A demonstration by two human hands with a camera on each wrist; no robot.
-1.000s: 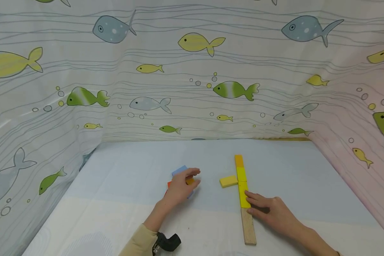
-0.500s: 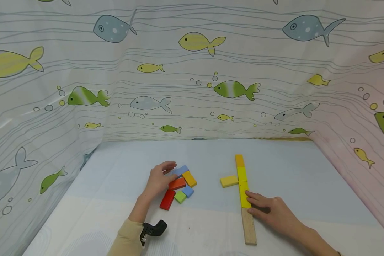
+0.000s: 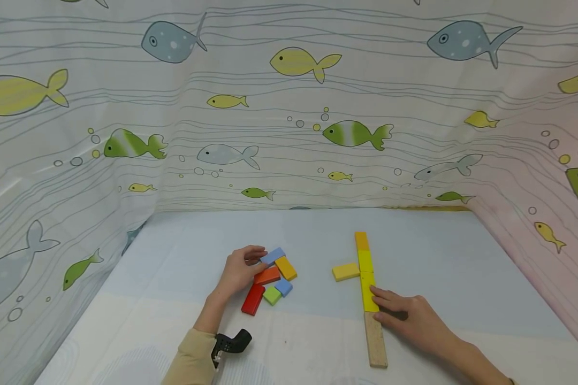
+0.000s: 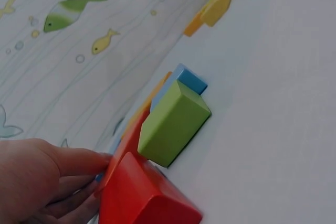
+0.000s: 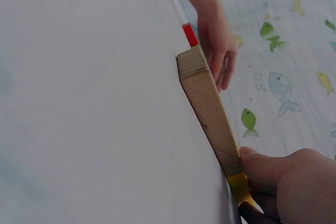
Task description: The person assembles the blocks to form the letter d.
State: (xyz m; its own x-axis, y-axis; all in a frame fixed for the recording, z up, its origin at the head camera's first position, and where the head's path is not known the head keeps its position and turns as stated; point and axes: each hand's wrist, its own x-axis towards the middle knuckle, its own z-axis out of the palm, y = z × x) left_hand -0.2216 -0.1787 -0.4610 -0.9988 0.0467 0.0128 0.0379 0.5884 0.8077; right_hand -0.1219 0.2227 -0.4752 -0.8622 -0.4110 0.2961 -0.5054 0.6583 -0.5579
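Note:
At the left of a cluster of small blocks, my left hand (image 3: pixel 238 270) holds the left end of a blue block (image 3: pixel 274 256) between thumb and fingers. An orange-red block (image 3: pixel 267 276) lies right beside the thumb. My right hand (image 3: pixel 416 321) rests at the right side of a straight row, its fingertips touching the long yellow block (image 3: pixel 368 293) and its thumb by the joint with the plain wooden block (image 3: pixel 376 342). Farther along the row come a shorter yellow block (image 3: pixel 365 261) and an orange block (image 3: pixel 361 240). In the right wrist view, the right fingertips are partly hidden.
A pale yellow block (image 3: pixel 345 271) lies crosswise against the row's left side. The cluster also has a yellow-orange block (image 3: pixel 286 268), a small blue block (image 3: pixel 283 287), a green block (image 3: pixel 272 295) and a red block (image 3: pixel 253 299). A fish-patterned curtain (image 3: pixel 289 123) stands behind the table.
My left hand has moved left from over the cluster to the blue block's left end, uncovering the other blocks, and has kept still there lately. The right hand has stayed in place.

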